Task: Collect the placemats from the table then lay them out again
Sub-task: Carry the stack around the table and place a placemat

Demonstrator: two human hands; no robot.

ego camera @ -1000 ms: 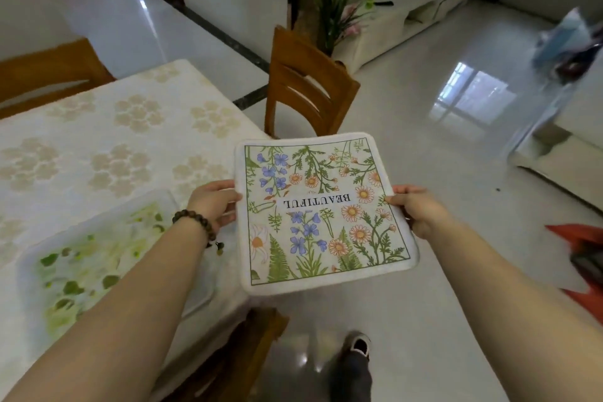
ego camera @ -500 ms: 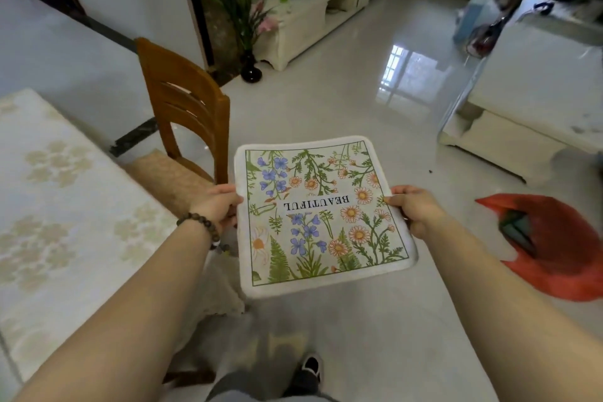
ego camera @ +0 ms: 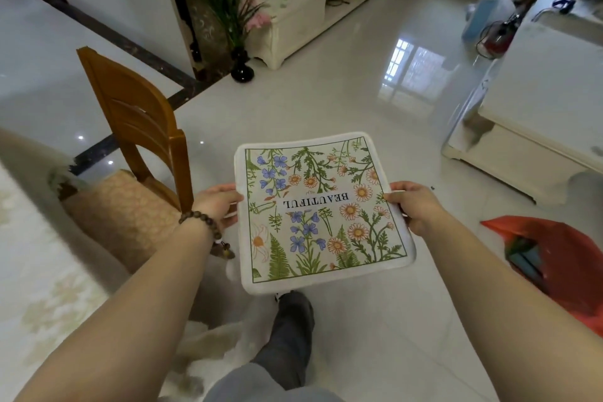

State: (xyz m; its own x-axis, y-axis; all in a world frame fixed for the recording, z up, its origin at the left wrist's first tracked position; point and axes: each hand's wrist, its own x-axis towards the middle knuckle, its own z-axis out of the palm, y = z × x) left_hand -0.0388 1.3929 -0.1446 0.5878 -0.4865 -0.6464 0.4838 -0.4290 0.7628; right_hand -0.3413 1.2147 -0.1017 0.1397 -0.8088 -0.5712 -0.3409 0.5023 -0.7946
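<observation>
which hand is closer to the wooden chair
Left. The left hand grips the placemat edge right beside the wooden chair; the right hand holds the opposite edge, farther away.

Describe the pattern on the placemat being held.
Head view: the placemat is white with blue and orange flowers, green ferns, and the word BEAUTIFUL printed mid-mat.

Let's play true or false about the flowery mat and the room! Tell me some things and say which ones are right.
1. Both hands hold the mat. True: the left hand grips one side, the right hand the other.
2. The mat lies on the table. False: it is held in the air above the floor.
3. The mat's word reads upside down from here. True.
4. The chair is on the right. False: it stands on the left.
5. A red bag lies on the floor. True.
</observation>
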